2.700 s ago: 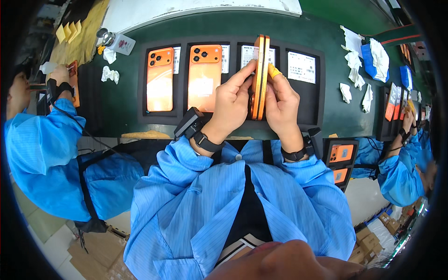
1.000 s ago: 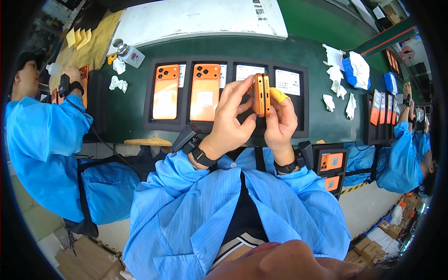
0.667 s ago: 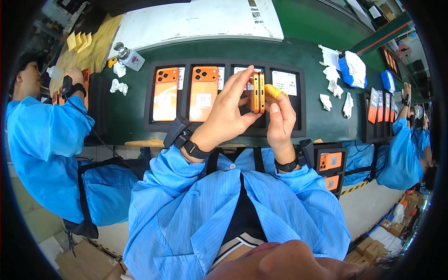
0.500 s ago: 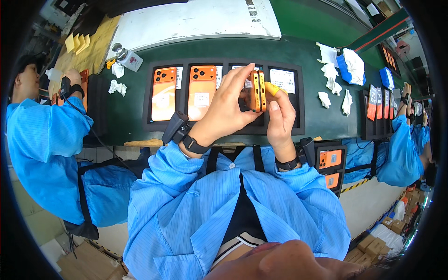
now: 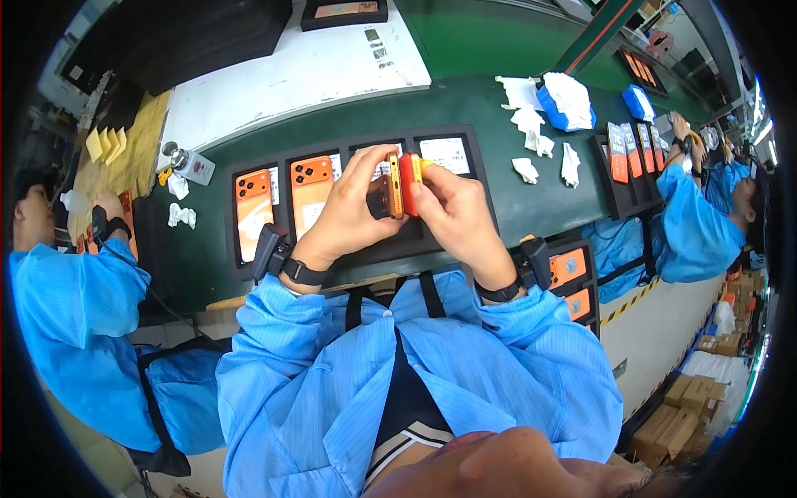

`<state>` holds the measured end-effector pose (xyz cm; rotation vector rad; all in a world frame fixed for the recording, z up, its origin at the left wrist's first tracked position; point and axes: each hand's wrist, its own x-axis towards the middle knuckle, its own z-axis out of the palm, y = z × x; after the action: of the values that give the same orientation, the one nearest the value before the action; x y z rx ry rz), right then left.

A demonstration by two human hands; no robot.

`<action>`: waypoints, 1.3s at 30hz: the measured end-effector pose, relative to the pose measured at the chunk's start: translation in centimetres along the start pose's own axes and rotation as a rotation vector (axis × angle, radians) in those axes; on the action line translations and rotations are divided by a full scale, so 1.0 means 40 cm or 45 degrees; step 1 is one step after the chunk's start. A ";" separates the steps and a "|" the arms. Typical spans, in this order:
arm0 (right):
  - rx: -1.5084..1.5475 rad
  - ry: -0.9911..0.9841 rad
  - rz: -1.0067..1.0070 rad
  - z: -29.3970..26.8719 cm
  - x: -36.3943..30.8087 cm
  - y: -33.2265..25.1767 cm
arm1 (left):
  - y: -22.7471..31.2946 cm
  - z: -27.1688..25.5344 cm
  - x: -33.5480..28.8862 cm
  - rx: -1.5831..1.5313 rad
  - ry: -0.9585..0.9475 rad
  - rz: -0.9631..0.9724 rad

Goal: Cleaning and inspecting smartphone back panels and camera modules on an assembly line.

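Observation:
My left hand (image 5: 344, 217) is closed around an orange phone (image 5: 395, 187), held upright with its narrow port edge facing me. A second orange-red phone (image 5: 411, 184) stands edge-on right beside it, gripped between the thumb and fingers of my right hand (image 5: 462, 217). A yellow cover wraps a fingertip of that hand. Both phones are above a black compartment tray (image 5: 357, 264). In the tray's left compartments lie an orange phone (image 5: 254, 217) and another orange phone (image 5: 311, 189), camera side up. A white label (image 5: 446, 155) shows in the rightmost compartment.
Crumpled white wipes (image 5: 528, 124) and a blue pack of wipes (image 5: 568, 101) are at the right. A dispenser bottle (image 5: 191, 164) stands at the left. Co-workers sit on both sides, one sleeve (image 5: 79, 290) close at the left. More phones sit in a tray (image 5: 579, 286) by my right arm.
The whole view has shifted and turned. The two phones, earlier level side by side with both port edges showing, are now slightly offset, the right one showing a redder edge.

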<state>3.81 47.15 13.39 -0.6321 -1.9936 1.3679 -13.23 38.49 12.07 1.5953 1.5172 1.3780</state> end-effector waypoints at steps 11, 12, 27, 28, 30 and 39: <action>0.319 -0.005 -0.017 -0.009 -0.002 0.038 | -0.039 0.024 0.035 0.136 0.069 0.094; 0.413 0.015 -0.024 -0.013 -0.002 0.056 | -0.040 0.020 0.037 0.078 0.074 0.070; -1.601 0.453 -0.057 -0.372 -0.053 0.416 | -0.051 -0.002 0.014 -0.161 0.122 -0.047; -1.550 0.492 -0.129 -0.385 -0.050 0.431 | -0.060 -0.001 0.019 -0.145 0.089 -0.020; -1.349 0.491 -0.023 -0.390 -0.037 0.397 | -0.070 0.001 0.031 -0.182 0.073 -0.017; -0.810 -0.060 -0.907 -0.079 0.026 -0.027 | -0.058 -0.006 0.022 -0.118 0.039 0.000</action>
<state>5.36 49.51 15.46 -0.0987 -2.3640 0.3251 -14.52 39.78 10.34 1.5242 1.4493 1.4571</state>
